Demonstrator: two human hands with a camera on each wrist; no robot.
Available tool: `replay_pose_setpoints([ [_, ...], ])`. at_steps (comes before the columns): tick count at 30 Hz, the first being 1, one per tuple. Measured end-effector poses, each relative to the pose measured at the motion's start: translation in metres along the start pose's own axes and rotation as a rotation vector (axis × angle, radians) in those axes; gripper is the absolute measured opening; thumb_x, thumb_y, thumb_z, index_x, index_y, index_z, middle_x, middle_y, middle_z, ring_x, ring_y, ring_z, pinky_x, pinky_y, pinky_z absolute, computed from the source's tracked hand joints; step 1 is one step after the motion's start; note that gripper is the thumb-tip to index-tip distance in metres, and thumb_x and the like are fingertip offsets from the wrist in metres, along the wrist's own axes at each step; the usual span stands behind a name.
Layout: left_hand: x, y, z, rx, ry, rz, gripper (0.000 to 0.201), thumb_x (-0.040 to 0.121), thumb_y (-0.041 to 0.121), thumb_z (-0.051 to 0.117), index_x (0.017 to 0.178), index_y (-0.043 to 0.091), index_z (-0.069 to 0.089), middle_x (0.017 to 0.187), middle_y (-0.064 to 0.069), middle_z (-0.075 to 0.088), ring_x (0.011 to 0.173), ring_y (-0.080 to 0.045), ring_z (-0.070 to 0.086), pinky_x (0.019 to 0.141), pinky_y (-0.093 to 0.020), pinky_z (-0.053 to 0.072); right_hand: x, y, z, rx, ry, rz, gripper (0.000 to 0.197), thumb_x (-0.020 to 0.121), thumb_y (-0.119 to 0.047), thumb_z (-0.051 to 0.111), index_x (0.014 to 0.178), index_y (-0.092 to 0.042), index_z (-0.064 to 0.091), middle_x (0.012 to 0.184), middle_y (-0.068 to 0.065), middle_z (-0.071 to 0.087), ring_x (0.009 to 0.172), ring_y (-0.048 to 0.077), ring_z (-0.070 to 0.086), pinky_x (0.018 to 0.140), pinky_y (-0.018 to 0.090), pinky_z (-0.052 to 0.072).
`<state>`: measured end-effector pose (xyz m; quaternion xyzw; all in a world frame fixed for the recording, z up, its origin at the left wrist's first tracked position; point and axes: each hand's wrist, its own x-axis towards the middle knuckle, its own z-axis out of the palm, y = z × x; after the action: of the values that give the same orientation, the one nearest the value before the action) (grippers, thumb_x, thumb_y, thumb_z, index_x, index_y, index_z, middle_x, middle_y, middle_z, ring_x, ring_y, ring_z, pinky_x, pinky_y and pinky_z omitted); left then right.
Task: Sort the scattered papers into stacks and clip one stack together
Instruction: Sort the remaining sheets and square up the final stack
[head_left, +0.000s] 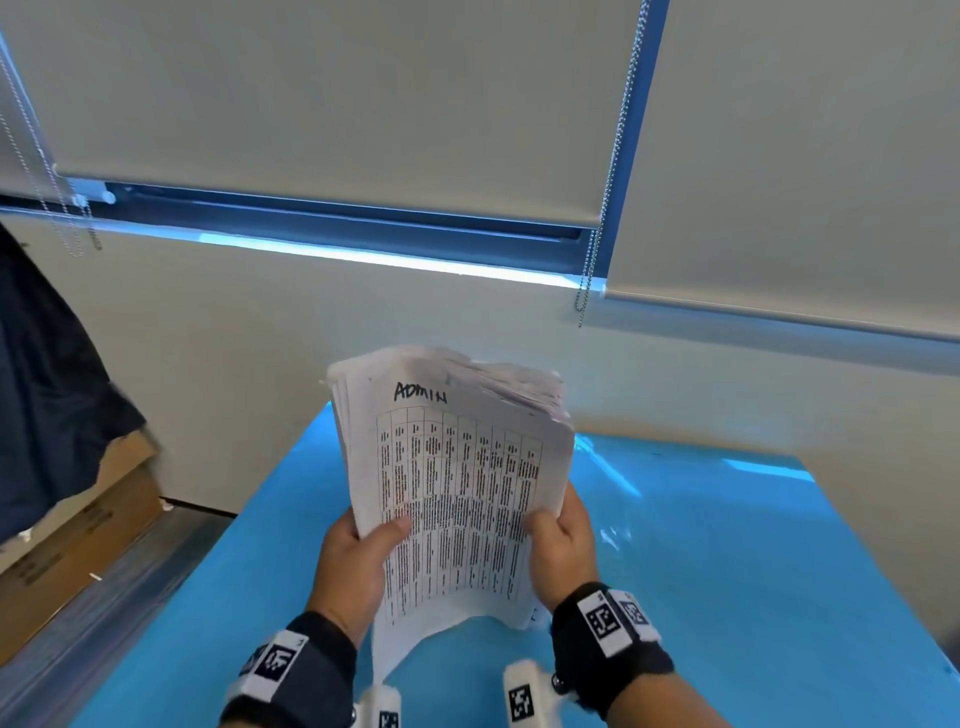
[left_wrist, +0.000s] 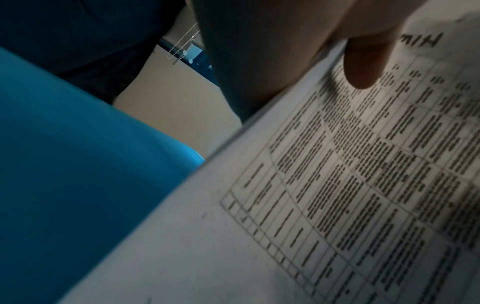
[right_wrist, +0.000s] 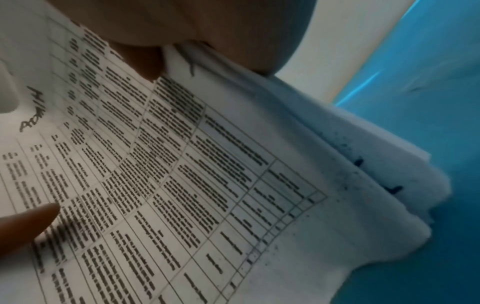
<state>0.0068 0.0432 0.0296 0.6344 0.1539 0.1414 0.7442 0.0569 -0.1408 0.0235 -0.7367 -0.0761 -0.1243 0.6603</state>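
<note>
A thick stack of white papers stands nearly upright over the blue table, its lower edge close to the surface. The top sheet carries a printed table and the handwritten word ADMIN. My left hand grips the stack's left edge, thumb on the front sheet. My right hand grips the right edge the same way. In the left wrist view the left hand's thumb presses on the papers. In the right wrist view the papers fill the picture and their lower edges are uneven. No clip is in view.
A wall with lowered roller blinds and bead chains rises behind the table. A dark garment hangs at the left over cardboard boxes. Bare blue tabletop lies right of the hands.
</note>
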Motion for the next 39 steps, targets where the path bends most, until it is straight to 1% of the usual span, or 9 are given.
replay_pose_setpoints([
  [3,0.004,0.002,-0.006,-0.054,0.0,0.023,0.03,0.076,0.01,0.069,0.105,0.018,0.068,0.096,0.003,0.077,0.091,-0.014,0.071,0.087,-0.038,0.051,0.005,-0.005,-0.004,0.007,0.046,-0.01,0.026,0.069,-0.013,0.046,0.091,-0.002,0.052,0.087,0.027,0.057,0.078,0.04,0.056,0.066,0.055,0.049],
  [6,0.005,0.007,-0.005,-0.114,0.011,0.058,0.032,0.073,0.009,0.061,0.103,0.022,0.066,0.092,0.007,0.076,0.089,-0.012,0.069,0.079,-0.032,0.048,0.014,-0.014,-0.006,0.08,0.067,-0.035,0.03,0.069,-0.011,0.045,0.094,0.003,0.05,0.082,0.025,0.055,0.071,0.02,0.051,0.063,0.039,0.046],
  [13,0.009,0.01,-0.007,0.072,0.069,0.102,0.038,0.094,-0.002,0.046,0.11,0.026,0.066,0.107,0.011,0.069,0.102,-0.008,0.062,0.09,-0.028,0.046,0.017,-0.02,-0.006,0.008,-0.009,0.034,0.021,0.083,-0.013,0.046,0.098,-0.007,0.059,0.088,0.012,0.064,0.071,0.005,0.054,0.064,0.022,0.046],
  [16,0.015,0.013,-0.021,0.216,0.006,0.074,0.034,0.093,0.0,0.05,0.104,0.024,0.07,0.104,0.009,0.072,0.098,-0.01,0.065,0.088,-0.032,0.049,0.032,-0.021,-0.021,-0.098,-0.163,0.232,0.023,0.082,-0.009,0.053,0.096,-0.018,0.068,0.096,-0.002,0.073,0.089,0.012,0.067,0.08,0.033,0.054],
  [23,0.029,-0.033,-0.044,0.683,-0.269,-0.302,0.009,0.087,0.007,0.065,0.091,0.011,0.073,0.091,-0.001,0.077,0.083,-0.018,0.072,0.079,-0.034,0.058,0.031,0.021,-0.031,-0.664,-0.54,0.556,0.023,0.08,-0.012,0.059,0.1,-0.002,0.066,0.081,0.008,0.066,0.064,0.022,0.061,0.047,0.026,0.047],
  [28,0.028,-0.047,-0.045,0.887,-0.358,-0.401,0.012,0.088,0.011,0.066,0.077,0.007,0.062,0.07,-0.005,0.071,0.055,-0.016,0.067,0.049,-0.03,0.055,0.024,0.048,-0.019,-0.949,-0.596,0.547,0.009,0.082,-0.018,0.062,0.08,-0.013,0.055,0.089,0.007,0.062,0.078,0.025,0.058,0.069,0.03,0.051],
  [32,0.023,-0.039,-0.043,0.964,-0.405,-0.42,0.014,0.088,0.01,0.063,0.075,0.007,0.061,0.046,0.003,0.062,0.036,-0.009,0.057,0.038,-0.022,0.044,0.022,0.053,-0.017,-1.031,-0.599,0.56,0.019,0.081,-0.023,0.065,0.071,-0.014,0.051,0.072,0.0,0.057,0.079,0.024,0.06,0.062,0.025,0.047],
  [35,0.023,-0.037,-0.041,1.113,-0.373,-0.387,0.016,0.08,0.026,0.065,0.085,0.012,0.061,0.073,0.003,0.068,0.063,-0.012,0.066,0.051,-0.023,0.049,0.021,0.048,-0.02,-1.024,-0.608,0.587,0.018,0.079,-0.023,0.063,0.07,-0.015,0.051,0.068,-0.002,0.054,0.075,0.022,0.058,0.05,0.021,0.04],
  [39,0.014,-0.029,-0.025,1.448,-0.265,-0.086,0.037,0.077,0.044,0.056,0.106,0.025,0.046,0.11,0.003,0.053,0.104,-0.02,0.055,0.087,-0.035,0.048,0.026,0.037,-0.03,-1.069,-0.556,0.564,0.033,0.085,-0.031,0.059,0.113,-0.014,0.055,0.101,0.001,0.059,0.088,0.021,0.053,0.071,0.026,0.043],
])
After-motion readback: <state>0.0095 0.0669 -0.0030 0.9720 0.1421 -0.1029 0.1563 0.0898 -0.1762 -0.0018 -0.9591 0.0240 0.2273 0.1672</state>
